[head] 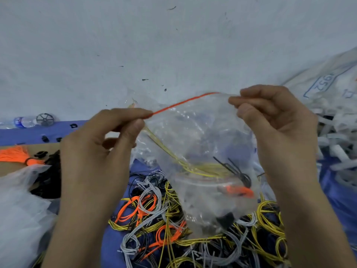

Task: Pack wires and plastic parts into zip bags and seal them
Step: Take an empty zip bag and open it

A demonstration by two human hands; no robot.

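Colours: clear zip bag (202, 132), orange-red seal strip (183, 102).
Inside: yellow wires (195, 168), blk bits (241, 175), orange piece (238, 191). Wire pile (164, 219) mixes orange, yellow, grey, blk on blue surface (114, 240). White plastic parts (336, 136) at rt; orange bundle (13, 153) at lt.

The digits "1952" are printed in blue, set at a slant, inside a blue outlined frame on the white sack (340, 60) at the right edge. Further blue marks are seen just beside that frame on the same sack, but they cannot be read. A blue label is carried by the plastic bottle (23, 121) at far left; its print is too blurred to be read.
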